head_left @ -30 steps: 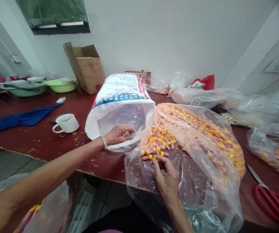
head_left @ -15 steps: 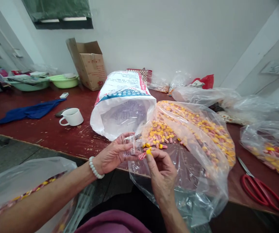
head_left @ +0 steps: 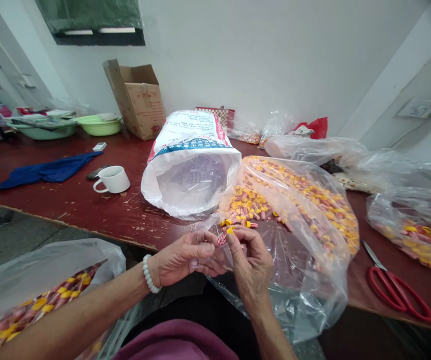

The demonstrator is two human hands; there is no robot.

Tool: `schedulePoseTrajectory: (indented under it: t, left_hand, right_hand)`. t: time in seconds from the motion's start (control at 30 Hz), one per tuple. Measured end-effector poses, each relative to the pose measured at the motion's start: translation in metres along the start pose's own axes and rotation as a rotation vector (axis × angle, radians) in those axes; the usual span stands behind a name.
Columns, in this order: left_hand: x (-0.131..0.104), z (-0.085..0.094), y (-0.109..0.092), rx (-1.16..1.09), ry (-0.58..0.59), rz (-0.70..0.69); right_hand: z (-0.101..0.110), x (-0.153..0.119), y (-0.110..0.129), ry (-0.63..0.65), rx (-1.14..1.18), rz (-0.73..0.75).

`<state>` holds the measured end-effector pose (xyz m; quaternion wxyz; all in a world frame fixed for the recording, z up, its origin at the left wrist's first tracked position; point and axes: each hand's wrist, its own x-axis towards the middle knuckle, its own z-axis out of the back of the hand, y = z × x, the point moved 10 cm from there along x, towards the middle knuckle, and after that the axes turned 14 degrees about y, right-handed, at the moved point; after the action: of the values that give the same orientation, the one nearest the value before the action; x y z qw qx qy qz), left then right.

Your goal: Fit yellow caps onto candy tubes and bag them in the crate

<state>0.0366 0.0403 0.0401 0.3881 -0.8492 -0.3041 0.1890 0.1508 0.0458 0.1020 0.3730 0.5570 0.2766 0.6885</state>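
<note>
In front of my body my right hand (head_left: 253, 257) pinches a small red-and-white piece with a yellow cap (head_left: 222, 238). My left hand (head_left: 190, 255), a pale bead bracelet at its wrist, curls with its fingertips at the red end of that piece. A bit of clear plastic (head_left: 194, 263) shows beneath the left fingers; its full shape is hidden. Just beyond the hands, many like capped pieces (head_left: 251, 200) spill in a clear plastic bag (head_left: 294, 240). Beside it lies a white printed sack (head_left: 149, 182), its mouth towards me, with clear plastic parts (head_left: 200, 175) inside.
Red-handled scissors (head_left: 397, 292) lie at the right near another bag of capped pieces (head_left: 425, 232). To the left are a white mug (head_left: 114, 180), a blue cloth (head_left: 50, 171), a green basin (head_left: 98, 126) and a cardboard box (head_left: 143, 107). A filled bag (head_left: 46, 305) sits below the table edge.
My left hand has lowered and turned, and its fingers have come to the capped piece. The clear plastic parts it held up are now mostly hidden. My right hand keeps its pinch.
</note>
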Motion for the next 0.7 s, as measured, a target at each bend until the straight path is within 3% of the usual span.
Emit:
schedulePoseTrajectory:
  t: [0.07,0.2,0.37,0.43,0.53,0.6,0.7]
  left_hand:
    - [0.001,-0.006,-0.001,0.043,0.035,0.002]
    - [0.004,0.002,-0.002,0.025,-0.031,-0.007]
    - [0.007,0.014,0.007,0.087,-0.068,0.018]
    - [0.007,0.016,0.012,0.086,-0.078,0.016]
    - [0.005,0.021,0.013,0.07,-0.128,-0.018]
    - [0.004,0.023,0.009,0.081,-0.164,-0.051]
    - [0.002,0.023,0.006,0.117,-0.195,-0.059]
  right_hand:
    - [-0.008,0.003,0.003,0.134,-0.107,0.012]
    - [-0.028,0.0,0.007,0.369,-0.257,0.094]
    - [-0.039,-0.005,0.007,0.368,-0.436,0.106]
    - [-0.043,-0.004,0.003,0.406,-0.429,0.061]
    - [-0.05,-0.002,-0.015,0.614,-0.239,-0.045]
    - [-0.04,0.005,-0.039,0.647,-0.143,-0.133]
    - [0.005,0.026,-0.09,0.403,-0.395,-0.253]
